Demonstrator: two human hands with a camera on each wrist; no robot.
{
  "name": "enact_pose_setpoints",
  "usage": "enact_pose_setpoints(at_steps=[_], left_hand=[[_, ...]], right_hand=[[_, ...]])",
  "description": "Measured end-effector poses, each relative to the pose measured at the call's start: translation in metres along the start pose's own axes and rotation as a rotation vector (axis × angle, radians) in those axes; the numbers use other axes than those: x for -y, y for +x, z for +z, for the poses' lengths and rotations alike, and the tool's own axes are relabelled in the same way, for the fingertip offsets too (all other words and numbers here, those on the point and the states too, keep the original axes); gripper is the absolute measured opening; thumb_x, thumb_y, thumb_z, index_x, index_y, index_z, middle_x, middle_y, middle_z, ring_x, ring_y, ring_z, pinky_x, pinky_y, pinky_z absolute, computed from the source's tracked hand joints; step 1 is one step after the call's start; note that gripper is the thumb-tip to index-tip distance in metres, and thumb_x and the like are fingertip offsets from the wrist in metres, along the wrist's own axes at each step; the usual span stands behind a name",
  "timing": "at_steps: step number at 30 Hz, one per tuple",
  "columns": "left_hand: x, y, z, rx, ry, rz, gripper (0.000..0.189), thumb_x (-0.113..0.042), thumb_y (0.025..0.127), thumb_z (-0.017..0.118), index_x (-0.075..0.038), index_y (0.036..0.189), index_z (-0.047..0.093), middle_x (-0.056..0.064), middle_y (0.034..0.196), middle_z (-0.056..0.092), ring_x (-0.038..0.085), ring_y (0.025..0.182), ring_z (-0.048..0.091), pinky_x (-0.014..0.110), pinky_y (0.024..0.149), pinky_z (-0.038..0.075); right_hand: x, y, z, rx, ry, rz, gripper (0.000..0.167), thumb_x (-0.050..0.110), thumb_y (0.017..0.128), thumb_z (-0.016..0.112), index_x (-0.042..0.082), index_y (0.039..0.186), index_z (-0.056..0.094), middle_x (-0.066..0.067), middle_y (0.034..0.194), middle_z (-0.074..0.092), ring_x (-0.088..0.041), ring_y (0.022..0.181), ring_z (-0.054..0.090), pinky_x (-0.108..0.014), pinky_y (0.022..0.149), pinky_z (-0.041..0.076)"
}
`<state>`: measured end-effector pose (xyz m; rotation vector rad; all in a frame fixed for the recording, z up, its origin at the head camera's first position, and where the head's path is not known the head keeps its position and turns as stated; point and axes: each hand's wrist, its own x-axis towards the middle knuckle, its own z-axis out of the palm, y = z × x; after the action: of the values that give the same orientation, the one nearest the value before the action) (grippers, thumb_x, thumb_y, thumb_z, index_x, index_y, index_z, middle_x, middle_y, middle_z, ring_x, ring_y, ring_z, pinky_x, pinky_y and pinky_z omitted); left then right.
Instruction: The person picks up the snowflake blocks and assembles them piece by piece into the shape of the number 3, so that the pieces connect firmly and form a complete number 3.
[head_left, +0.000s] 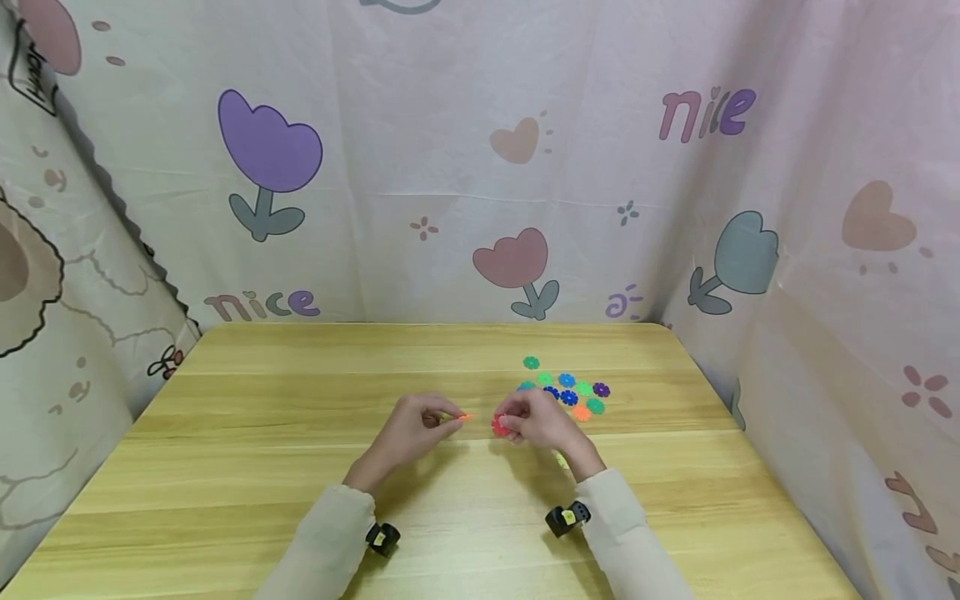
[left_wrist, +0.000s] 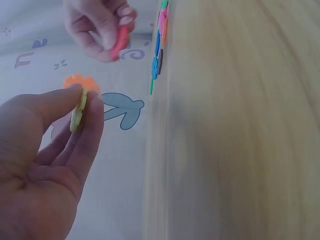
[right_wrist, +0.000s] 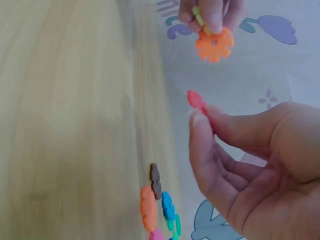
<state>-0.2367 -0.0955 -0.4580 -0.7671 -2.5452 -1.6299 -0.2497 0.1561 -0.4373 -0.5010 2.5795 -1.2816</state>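
My left hand point(head_left: 417, 432) pinches a yellow notched plastic disc point(left_wrist: 78, 111) between thumb and fingers. An orange notched disc point(right_wrist: 214, 46) stands at an angle to it and appears slotted into it. Across a small gap, my right hand point(head_left: 543, 422) pinches a red notched disc point(head_left: 500, 427) by its edge. Both hands are raised above the table, and the red disc does not touch the orange one. In the right wrist view the red disc is seen almost edge-on, partly covered by the fingertips.
Several loose notched discs lie just beyond my right hand, among them a green disc point(head_left: 531, 362), a dark blue disc point(head_left: 569, 398) and a purple disc point(head_left: 602, 390). A yellowish disc point(head_left: 561, 460) is partly hidden by the right wrist. Patterned cloth point(head_left: 420, 167) hangs behind the wooden table point(head_left: 225, 467).
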Motion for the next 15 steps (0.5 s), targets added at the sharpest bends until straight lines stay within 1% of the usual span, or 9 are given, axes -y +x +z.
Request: enact_pose_setpoints(at_steps=[3, 6, 7, 9, 12, 15], left_hand=[[0.0005, 0.0000, 0.0010, 0.010, -0.020, -0.003, 0.012, -0.008, 0.093, 0.076, -0.002, 0.103, 0.080, 0.012, 0.101, 0.077, 0.013, 0.066, 0.064, 0.019, 0.061, 0.054], [0.0002, -0.0005, 0.0021, 0.016, -0.035, -0.015, 0.012, -0.009, 0.093, 0.076, -0.002, 0.103, 0.080, 0.012, 0.100, 0.078, 0.022, 0.070, 0.068, 0.020, 0.063, 0.055], [0.0001, -0.0006, 0.0024, 0.017, -0.040, -0.017, 0.012, -0.009, 0.093, 0.076, -0.002, 0.103, 0.080, 0.012, 0.100, 0.078, 0.024, 0.072, 0.070, 0.020, 0.064, 0.056], [0.0000, -0.0008, 0.0033, 0.018, -0.035, -0.015, 0.012, -0.010, 0.093, 0.076, -0.002, 0.102, 0.080, 0.012, 0.100, 0.078, 0.021, 0.072, 0.069, 0.020, 0.065, 0.056], [-0.0005, -0.0008, 0.0045, 0.021, -0.026, -0.004, 0.012, -0.010, 0.093, 0.077, -0.002, 0.102, 0.080, 0.012, 0.100, 0.078, 0.013, 0.074, 0.069, 0.020, 0.066, 0.057], [-0.0010, -0.0012, 0.0055, 0.023, -0.013, 0.003, 0.011, -0.010, 0.093, 0.077, -0.002, 0.101, 0.081, 0.012, 0.100, 0.079, 0.007, 0.072, 0.066, 0.020, 0.066, 0.057]], right_hand=[[0.0031, 0.0008, 0.0007, -0.008, 0.049, 0.004, 0.010, 0.001, 0.099, 0.065, 0.000, 0.103, 0.074, -0.011, 0.087, 0.073, -0.013, 0.067, 0.068, -0.039, 0.067, 0.065], [0.0053, 0.0010, 0.0021, -0.014, 0.079, -0.002, 0.013, 0.000, 0.100, 0.063, -0.002, 0.106, 0.074, -0.013, 0.088, 0.074, -0.013, 0.067, 0.069, -0.036, 0.066, 0.065], [0.0060, 0.0012, 0.0027, -0.019, 0.089, -0.003, 0.014, 0.000, 0.100, 0.062, -0.003, 0.108, 0.073, -0.014, 0.088, 0.074, -0.013, 0.067, 0.069, -0.035, 0.066, 0.065], [0.0071, 0.0011, 0.0038, -0.029, 0.103, -0.009, 0.015, -0.001, 0.101, 0.061, -0.004, 0.109, 0.073, -0.015, 0.089, 0.074, -0.013, 0.067, 0.069, -0.031, 0.065, 0.064], [0.0090, 0.0011, 0.0050, -0.042, 0.121, -0.009, 0.016, 0.000, 0.102, 0.060, -0.004, 0.110, 0.073, -0.015, 0.089, 0.073, -0.012, 0.068, 0.068, -0.027, 0.064, 0.063], [0.0105, 0.0008, 0.0060, -0.052, 0.130, -0.016, 0.017, 0.000, 0.102, 0.059, -0.004, 0.111, 0.073, -0.015, 0.089, 0.072, -0.013, 0.069, 0.066, -0.029, 0.065, 0.063]])
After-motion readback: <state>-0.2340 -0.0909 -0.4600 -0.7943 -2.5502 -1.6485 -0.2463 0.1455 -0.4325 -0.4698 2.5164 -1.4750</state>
